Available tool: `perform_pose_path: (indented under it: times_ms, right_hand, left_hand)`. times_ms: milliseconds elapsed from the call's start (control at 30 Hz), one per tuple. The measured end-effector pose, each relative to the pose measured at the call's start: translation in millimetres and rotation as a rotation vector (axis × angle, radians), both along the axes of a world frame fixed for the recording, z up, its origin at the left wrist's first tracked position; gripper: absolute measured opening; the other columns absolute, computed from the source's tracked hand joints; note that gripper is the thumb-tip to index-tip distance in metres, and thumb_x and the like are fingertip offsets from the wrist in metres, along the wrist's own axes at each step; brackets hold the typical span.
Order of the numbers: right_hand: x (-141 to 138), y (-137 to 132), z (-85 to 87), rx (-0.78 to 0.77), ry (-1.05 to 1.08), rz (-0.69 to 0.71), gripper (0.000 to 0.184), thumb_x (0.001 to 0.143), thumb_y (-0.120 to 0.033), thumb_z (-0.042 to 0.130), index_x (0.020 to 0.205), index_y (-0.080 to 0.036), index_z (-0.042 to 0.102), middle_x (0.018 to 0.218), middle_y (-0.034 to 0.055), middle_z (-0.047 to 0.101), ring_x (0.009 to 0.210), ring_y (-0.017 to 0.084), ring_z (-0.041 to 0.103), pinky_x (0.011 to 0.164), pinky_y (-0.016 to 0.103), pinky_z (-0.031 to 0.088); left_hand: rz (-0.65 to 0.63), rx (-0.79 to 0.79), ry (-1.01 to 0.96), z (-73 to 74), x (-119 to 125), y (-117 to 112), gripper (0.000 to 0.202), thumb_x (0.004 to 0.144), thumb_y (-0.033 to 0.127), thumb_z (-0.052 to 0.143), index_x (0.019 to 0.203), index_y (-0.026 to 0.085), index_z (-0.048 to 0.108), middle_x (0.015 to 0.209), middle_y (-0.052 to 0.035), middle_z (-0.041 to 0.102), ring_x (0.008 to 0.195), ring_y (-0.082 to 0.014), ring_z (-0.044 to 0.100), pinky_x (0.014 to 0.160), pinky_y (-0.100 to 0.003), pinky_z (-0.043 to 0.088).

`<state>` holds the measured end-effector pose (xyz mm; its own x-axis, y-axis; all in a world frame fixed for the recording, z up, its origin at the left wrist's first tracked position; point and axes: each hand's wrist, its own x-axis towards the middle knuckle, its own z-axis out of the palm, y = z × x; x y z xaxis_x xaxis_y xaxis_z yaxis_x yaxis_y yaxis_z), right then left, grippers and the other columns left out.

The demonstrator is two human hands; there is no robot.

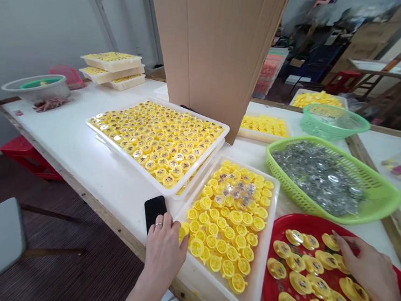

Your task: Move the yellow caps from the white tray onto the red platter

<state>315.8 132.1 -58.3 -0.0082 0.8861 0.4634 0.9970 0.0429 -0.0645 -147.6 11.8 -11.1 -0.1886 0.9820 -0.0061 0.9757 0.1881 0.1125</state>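
My left hand (165,248), with a ring on one finger, is curled at the near left edge of a white tray (259,287). Its fingertips are partly hidden beside a yellow round piece (183,232). Just beyond the fingers lies a black phone (155,211). The tray bears rows of small yellow cup-like plastic pieces (221,246) and a cluster of clear discs (241,191). My right hand (369,268) reaches over a red tray (278,227) and pinches the edge of a yellow piece (330,242). Yellow pieces with printed pictures (300,283) lie around it.
A green basket (382,194) of clear discs stands behind the red tray. Left of centre is a large tray of printed yellow pieces (159,142). An upright cardboard sheet (216,53) blocks the back. Stacked trays (112,70) and a basin (37,90) stand far left.
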Motion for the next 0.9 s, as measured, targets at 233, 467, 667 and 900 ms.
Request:
perform_pose_path:
  times_ms: [233, 467, 667, 900]
  right_hand:
    - [-93.9, -9.0, 27.3, 0.067, -0.058, 0.391, 0.025, 0.092, -0.037, 0.049, 0.095, -0.018, 0.065, 0.089, 0.0153, 0.072, 0.086, 0.028, 0.066, 0.086, 0.043, 0.049]
    - [-176.6, 19.5, 25.6, -0.045, 0.014, 0.675, 0.027, 0.091, -0.029, 0.05, 0.11, -0.017, 0.064, 0.107, 0.0122, 0.066, 0.104, 0.027, 0.059, 0.092, 0.042, 0.048]
    - [-185.6, 30.6, 19.9, -0.128, 0.114, 0.692, 0.023, 0.087, -0.026, 0.053, 0.1, -0.02, 0.071, 0.105, 0.0128, 0.067, 0.103, 0.032, 0.059, 0.088, 0.05, 0.047]
    - [-181.5, 29.5, 23.8, -0.229, 0.41, 0.651, 0.019, 0.087, -0.038, 0.054, 0.082, -0.024, 0.067, 0.1, 0.0087, 0.069, 0.1, 0.027, 0.062, 0.089, 0.046, 0.048]
  left_hand:
    - [-0.034, 0.071, -0.05, 0.0, -1.8, 1.6, 0.017, 0.089, 0.023, 0.058, 0.099, 0.017, 0.069, 0.099, -0.0106, 0.057, 0.095, -0.0286, 0.055, 0.078, -0.042, 0.05]
    - [-0.128, 0.174, -0.246, 7.5, -8.0, -0.2, 0.021, 0.091, 0.021, 0.055, 0.112, 0.019, 0.059, 0.111, -0.0105, 0.063, 0.102, -0.0299, 0.059, 0.085, -0.048, 0.05]
    - [-0.142, 0.063, -0.632, 7.2, 3.9, -4.4, 0.025, 0.095, 0.018, 0.044, 0.12, 0.022, 0.05, 0.117, -0.0083, 0.06, 0.101, -0.0237, 0.062, 0.088, -0.043, 0.051]
    - [-0.181, 0.055, -0.772, 2.7, 19.4, 0.7, 0.023, 0.089, 0.017, 0.049, 0.112, 0.019, 0.051, 0.107, -0.0085, 0.058, 0.096, -0.023, 0.059, 0.087, -0.042, 0.049]
